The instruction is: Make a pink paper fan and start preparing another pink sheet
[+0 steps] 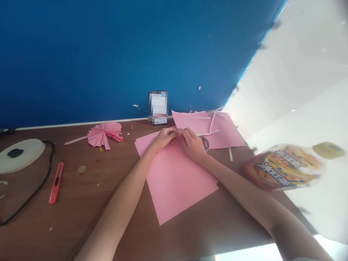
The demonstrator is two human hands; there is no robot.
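Observation:
Both hands meet over the far end of a stack of pink paper sheets [178,182], which lies at an angle on the brown table. My left hand [166,138] is closed in a pinch, its fingertips against those of my right hand [192,143]. My right hand is closed as well, with fingers bent inward. What the fingertips hold is small and mostly hidden. A dark grey loop [205,143], like a scissors handle, shows just beside my right hand. More pink paper [229,130] with white strips [212,123] on it lies behind.
A pleated pink paper fan [103,135] lies on the left. Nearer are a red box cutter [56,184], a white disc-shaped roll [19,155] and a black cable [51,161]. A labelled bottle [284,167] with a yellow cap is at right. A blurred upright card [158,107] is by the blue wall.

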